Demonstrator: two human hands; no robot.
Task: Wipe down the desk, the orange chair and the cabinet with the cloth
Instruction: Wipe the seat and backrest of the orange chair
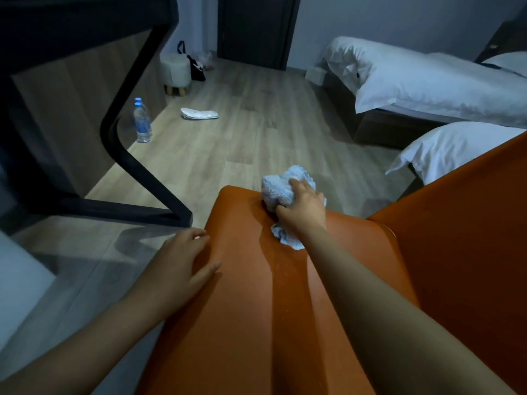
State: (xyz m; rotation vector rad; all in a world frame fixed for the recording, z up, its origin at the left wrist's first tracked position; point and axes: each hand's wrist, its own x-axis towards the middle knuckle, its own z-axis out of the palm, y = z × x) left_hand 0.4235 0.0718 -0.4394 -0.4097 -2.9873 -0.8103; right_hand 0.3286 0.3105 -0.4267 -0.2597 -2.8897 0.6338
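The orange chair fills the lower middle of the head view, its seat running away from me and its backrest rising at the right. A crumpled light blue cloth lies on the far front edge of the seat. My right hand grips the cloth and presses it onto the seat. My left hand rests with relaxed fingers on the seat's left edge. The dark desk with its black angled leg stands at the upper left. The cabinet is out of sight.
Two water bottles stand on the wood floor by the desk leg. A white slipper lies further out. A small white stool and a black bag sit near the dark door. Two beds with white linen line the right.
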